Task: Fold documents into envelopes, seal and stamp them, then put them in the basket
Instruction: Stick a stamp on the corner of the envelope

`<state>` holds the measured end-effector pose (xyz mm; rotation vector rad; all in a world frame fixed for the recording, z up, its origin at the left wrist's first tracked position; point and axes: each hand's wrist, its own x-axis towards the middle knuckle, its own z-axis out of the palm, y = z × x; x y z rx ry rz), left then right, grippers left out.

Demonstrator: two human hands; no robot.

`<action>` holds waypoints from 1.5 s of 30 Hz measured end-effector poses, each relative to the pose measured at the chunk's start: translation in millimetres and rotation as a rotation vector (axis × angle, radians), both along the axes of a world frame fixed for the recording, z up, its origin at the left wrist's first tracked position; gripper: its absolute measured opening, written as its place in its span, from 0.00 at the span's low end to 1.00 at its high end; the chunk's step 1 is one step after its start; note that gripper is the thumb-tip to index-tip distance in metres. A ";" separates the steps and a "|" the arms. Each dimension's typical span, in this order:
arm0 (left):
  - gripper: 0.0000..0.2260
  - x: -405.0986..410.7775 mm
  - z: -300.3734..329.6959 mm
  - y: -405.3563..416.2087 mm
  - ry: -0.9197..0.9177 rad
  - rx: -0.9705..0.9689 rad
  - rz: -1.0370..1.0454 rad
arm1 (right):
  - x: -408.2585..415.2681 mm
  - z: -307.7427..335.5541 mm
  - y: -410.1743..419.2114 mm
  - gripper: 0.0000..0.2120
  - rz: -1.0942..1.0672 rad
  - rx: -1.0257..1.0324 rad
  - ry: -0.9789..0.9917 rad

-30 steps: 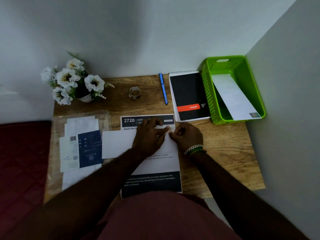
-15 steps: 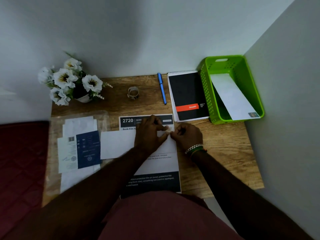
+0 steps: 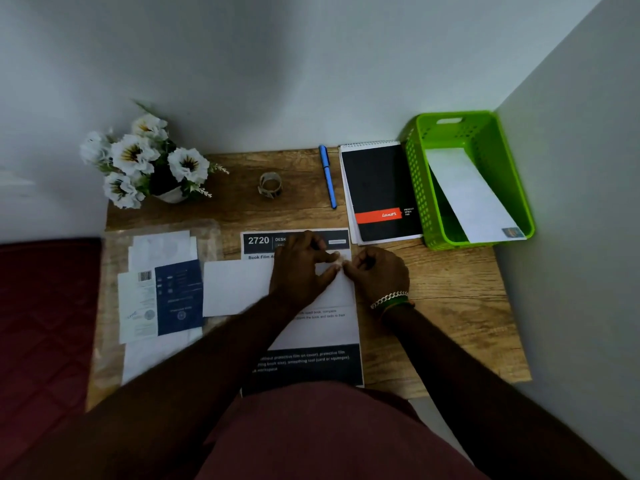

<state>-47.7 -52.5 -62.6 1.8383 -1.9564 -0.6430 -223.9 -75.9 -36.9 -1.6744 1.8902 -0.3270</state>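
Wooden desk in corner | both hands pinching small stamp (barely visible) over envelope | risk: stamp sticks crooked or folds onto fingers.

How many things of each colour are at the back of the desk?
Green: 1, the basket
Blue: 1, the pen
Black: 1, the notebook
White: 1, the flowers
Total: 4

Basket holding an envelope sits right of the notebook, pen left of it
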 end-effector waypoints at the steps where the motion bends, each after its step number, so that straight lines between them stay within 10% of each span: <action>1: 0.13 1.9 -0.9 0.5 0.004 -0.005 -0.016 | -0.1 0.3 0.1 0.12 0.008 0.002 0.004; 45: 0.19 12.6 -5.8 4.3 0.170 -0.011 -0.014 | 10.9 -6.9 -1.1 0.22 -0.027 -0.037 0.162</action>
